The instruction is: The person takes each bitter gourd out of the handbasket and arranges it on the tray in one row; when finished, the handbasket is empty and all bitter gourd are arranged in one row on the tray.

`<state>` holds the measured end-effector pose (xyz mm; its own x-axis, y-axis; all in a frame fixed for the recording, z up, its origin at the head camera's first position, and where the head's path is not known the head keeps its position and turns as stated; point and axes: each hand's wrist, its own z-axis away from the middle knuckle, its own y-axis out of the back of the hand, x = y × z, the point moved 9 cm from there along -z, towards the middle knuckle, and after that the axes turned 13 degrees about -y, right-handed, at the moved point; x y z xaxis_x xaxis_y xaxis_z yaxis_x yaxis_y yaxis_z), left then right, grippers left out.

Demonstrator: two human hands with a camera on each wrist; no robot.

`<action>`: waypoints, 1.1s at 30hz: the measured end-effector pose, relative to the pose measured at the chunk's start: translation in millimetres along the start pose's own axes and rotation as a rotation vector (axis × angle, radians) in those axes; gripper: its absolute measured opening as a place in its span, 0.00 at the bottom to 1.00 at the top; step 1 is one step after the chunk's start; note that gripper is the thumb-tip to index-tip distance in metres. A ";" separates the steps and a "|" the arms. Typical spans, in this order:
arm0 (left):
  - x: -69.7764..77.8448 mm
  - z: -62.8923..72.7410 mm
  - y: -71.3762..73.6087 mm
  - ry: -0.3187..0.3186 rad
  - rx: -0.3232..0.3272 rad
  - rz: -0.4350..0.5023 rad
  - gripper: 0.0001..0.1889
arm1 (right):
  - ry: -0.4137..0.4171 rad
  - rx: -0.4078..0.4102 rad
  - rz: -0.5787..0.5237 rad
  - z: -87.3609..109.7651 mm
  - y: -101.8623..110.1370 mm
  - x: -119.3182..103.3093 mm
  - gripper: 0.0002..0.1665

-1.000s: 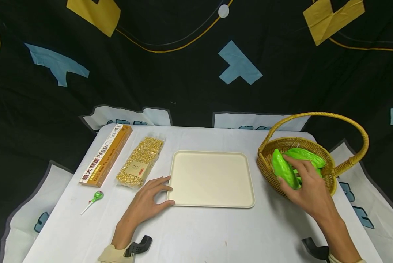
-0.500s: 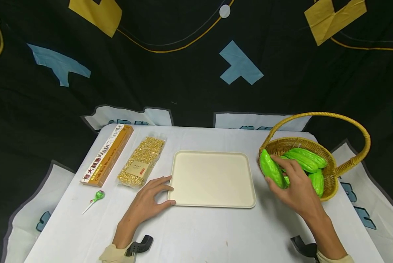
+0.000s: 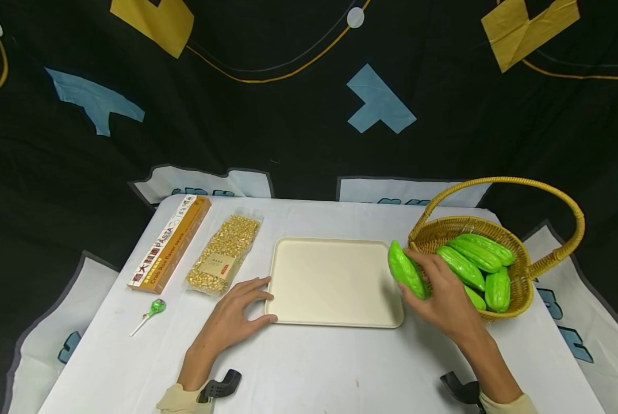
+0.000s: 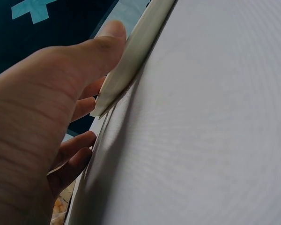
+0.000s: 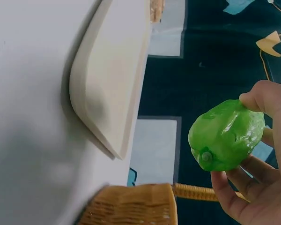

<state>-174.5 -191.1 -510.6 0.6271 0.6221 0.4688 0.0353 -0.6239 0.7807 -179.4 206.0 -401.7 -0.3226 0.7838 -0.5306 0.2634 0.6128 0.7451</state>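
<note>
My right hand point(image 3: 445, 296) pinches a glossy green bitter melon point(image 3: 406, 270) between thumb and fingers, in the air by the right edge of a cream tray point(image 3: 334, 282). In the right wrist view, the thumb lies on one side of the bitter melon point(image 5: 225, 136) and the fingers on the other, with its stem end showing. Several more bitter melons point(image 3: 476, 253) lie in a wicker basket point(image 3: 521, 276) at the right. Relaxed fingers of my left hand point(image 3: 236, 313) rest at the tray's left edge; the left wrist view shows the thumb against the tray rim point(image 4: 136, 51).
A pasta box point(image 3: 171, 244) and a clear bag of corn kernels point(image 3: 226, 247) lie on the white table left of the tray. A green lollipop point(image 3: 155, 307) is in front of the box. The basket's tall handle point(image 3: 515, 180) arches over it.
My right hand has lifted the bitter melon out of the basket and carried it left to the tray's right edge. My left hand has stayed at the tray.
</note>
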 end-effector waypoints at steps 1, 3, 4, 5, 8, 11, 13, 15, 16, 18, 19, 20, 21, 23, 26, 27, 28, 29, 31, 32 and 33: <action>-0.1 0.4 0.1 0.000 0.001 0.000 0.24 | 0.001 -0.005 -0.007 0.0 -2.7 -0.7 0.45; -0.5 0.9 0.3 0.002 0.002 0.001 0.24 | 0.002 -0.013 -0.019 -0.2 -8.2 -2.2 0.45; -0.7 1.2 0.5 0.004 0.003 0.001 0.24 | 0.004 -0.018 -0.028 -0.3 -10.9 -2.9 0.45; -0.9 1.4 0.5 0.007 0.002 0.002 0.24 | 0.007 -0.024 -0.038 -0.5 -13.7 -3.8 0.44; -1.4 1.8 0.6 0.016 0.001 0.002 0.24 | 0.020 -0.039 -0.061 -1.7 -21.9 -6.5 0.44; -1.6 2.0 0.7 0.021 -0.002 0.004 0.24 | 0.036 -0.052 -0.077 -3.5 -29.8 -9.2 0.44; -1.5 1.9 0.8 0.021 -0.003 0.006 0.24 | 0.040 -0.059 -0.077 -4.7 -34.4 -10.6 0.44; -1.4 1.6 0.9 0.019 -0.005 0.008 0.24 | 0.040 -0.069 -0.074 -5.5 -38.9 -11.7 0.43; -1.2 1.4 0.9 0.017 -0.005 0.008 0.24 | 0.038 -0.076 -0.074 -5.9 -41.1 -12.3 0.43; -1.0 1.0 1.1 0.014 -0.003 0.010 0.24 | 0.033 -0.088 -0.069 -6.8 -45.2 -13.8 0.42; -0.8 0.9 1.1 0.012 -0.003 0.010 0.24 | 0.030 -0.091 -0.062 -7.3 -47.2 -14.6 0.42; -0.7 0.8 1.0 0.011 -0.003 0.011 0.24 | 0.028 -0.095 -0.053 -7.8 -49.2 -15.4 0.42; -0.5 0.6 0.8 0.010 -0.003 0.013 0.24 | 0.026 -0.096 -0.044 -8.5 -51.0 -16.3 0.42; -0.2 0.7 0.4 0.011 -0.006 0.014 0.24 | 0.025 -0.095 -0.027 -9.9 -54.3 -18.2 0.42; 0.0 1.0 -0.1 0.015 -0.011 0.013 0.24 | 0.031 -0.091 -0.011 -12.2 -58.7 -22.0 0.42; 0.1 1.0 -0.2 0.016 -0.013 0.012 0.24 | 0.034 -0.091 -0.014 -13.0 -60.0 -23.8 0.41; 0.2 1.2 -0.2 0.018 -0.014 0.011 0.24 | 0.035 -0.094 -0.020 -13.7 -61.4 -25.3 0.41; 0.3 1.3 -0.1 0.019 -0.014 0.010 0.24 | 0.036 -0.096 -0.023 -14.5 -62.9 -26.8 0.41; 0.6 1.3 0.2 0.021 -0.014 0.009 0.24 | 0.035 -0.103 -0.033 -16.0 -66.6 -29.4 0.41; 0.8 1.3 0.2 0.020 -0.014 0.010 0.24 | 0.033 -0.107 -0.039 -16.8 -68.5 -30.5 0.41; 0.9 1.4 0.2 0.020 -0.014 0.010 0.24 | 0.030 -0.113 -0.046 -17.5 -70.8 -31.4 0.41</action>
<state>-172.9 -191.4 -510.6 0.6119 0.6252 0.4844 0.0184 -0.6235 0.7816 -203.9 136.2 -430.7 -0.3593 0.7510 -0.5540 0.1441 0.6312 0.7622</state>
